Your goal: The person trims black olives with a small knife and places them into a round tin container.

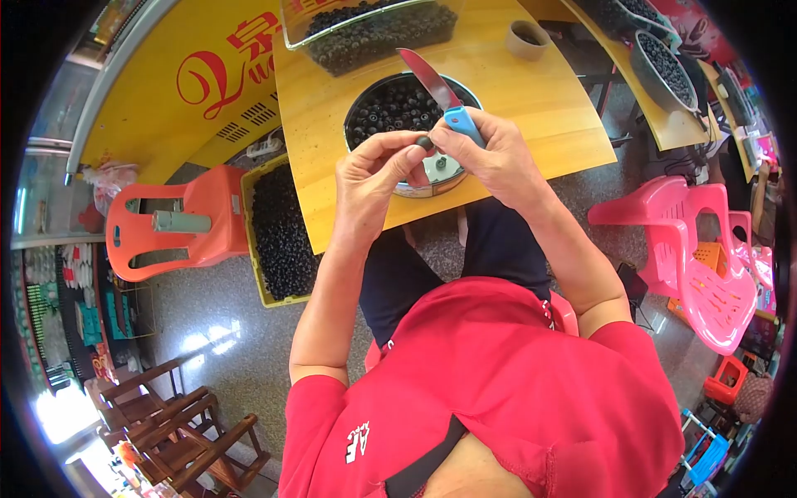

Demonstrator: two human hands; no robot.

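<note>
Evidently pinched, a dark piece (424,143) was above the near side of the bowl (411,190), in the narrow grip of the left hand (372,176). The right hand (501,162) gripped the knife (441,90) by its handle, fingertips just beside the piece. Under the bowl was the worktop (548,116); beyond it, a tub (289,41); rightward of it, a roll (527,51); leftward and lower, a crate (286,300).

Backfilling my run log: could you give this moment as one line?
left hand: pinching small dark round piece | right hand: gripping blue-handled knife, blade pointing forward | beneath: round container of dark pieces
</note>
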